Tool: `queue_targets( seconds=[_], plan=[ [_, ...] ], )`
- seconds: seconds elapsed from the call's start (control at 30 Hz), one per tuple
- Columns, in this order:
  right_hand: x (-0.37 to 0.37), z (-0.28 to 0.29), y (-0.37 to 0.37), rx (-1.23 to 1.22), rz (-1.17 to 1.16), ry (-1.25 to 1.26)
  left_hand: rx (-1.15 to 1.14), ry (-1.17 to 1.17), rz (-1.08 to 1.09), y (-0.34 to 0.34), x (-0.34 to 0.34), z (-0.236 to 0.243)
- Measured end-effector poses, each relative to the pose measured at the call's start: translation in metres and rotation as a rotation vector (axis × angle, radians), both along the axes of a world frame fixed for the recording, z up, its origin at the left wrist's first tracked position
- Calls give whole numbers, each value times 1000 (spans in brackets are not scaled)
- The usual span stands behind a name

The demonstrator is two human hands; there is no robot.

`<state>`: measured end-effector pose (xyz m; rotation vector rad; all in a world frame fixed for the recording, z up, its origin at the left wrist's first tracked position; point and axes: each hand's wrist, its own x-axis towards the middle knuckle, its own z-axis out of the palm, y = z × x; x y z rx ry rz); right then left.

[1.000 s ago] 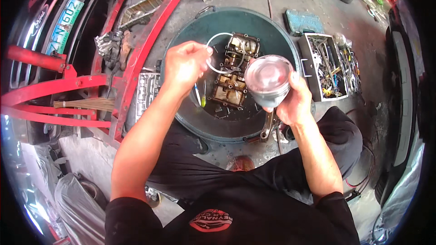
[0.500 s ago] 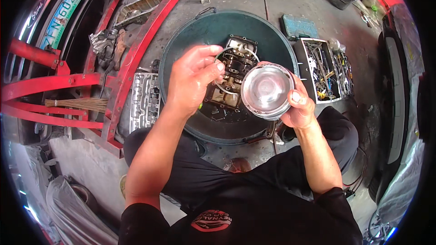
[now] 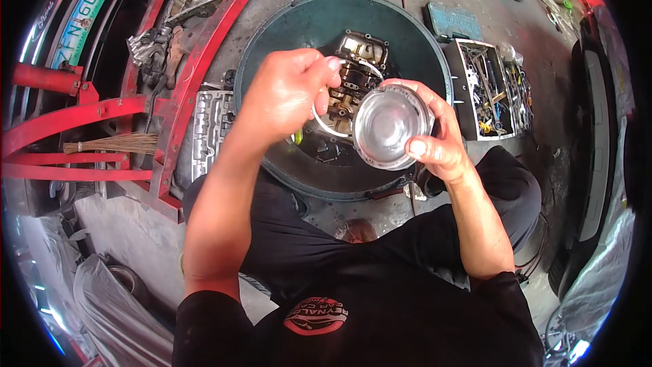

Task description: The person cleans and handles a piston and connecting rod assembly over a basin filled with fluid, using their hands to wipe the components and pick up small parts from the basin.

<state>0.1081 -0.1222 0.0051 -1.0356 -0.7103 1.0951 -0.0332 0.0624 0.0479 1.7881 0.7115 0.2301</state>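
Observation:
My left hand [image 3: 288,95] is closed, pinching a thin metal piston ring [image 3: 326,128] between thumb and fingers. Part of the ring is hidden behind those fingers. Just to its right, my right hand [image 3: 445,143] grips a silvery piston [image 3: 388,129], its round, shiny face turned up toward me. The thumb presses on the piston's near edge and the fingers wrap round its far side. Ring and piston are held close together above a large dark green basin [image 3: 268,41]. Beneath them in the basin lies an oily metal engine part [image 3: 367,47], partly covered by my hands.
Right of the basin stand an open toolbox [image 3: 482,88] full of hand tools and a teal case [image 3: 454,20]. A red metal frame [image 3: 197,75] and a cylinder head [image 3: 209,129] are on the left, with a stick broom [image 3: 112,144]. My bent knees flank the basin's near side.
My left hand has turned, its fingers curling in more round the ring, which has shifted with it. The piston has moved slightly left in my right hand. The whole view has shifted a little.

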Motion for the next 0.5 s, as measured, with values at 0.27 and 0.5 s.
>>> queue_targets(
  seconds=[0.27, 0.5],
  plan=[
    [1, -5, -4, 23, 7, 142, -296, -194, -217, 10, -24, 0],
    [3, -2, -6, 56, -10, 141, -369, -217, -189, 8, -32, 4]
  ],
)
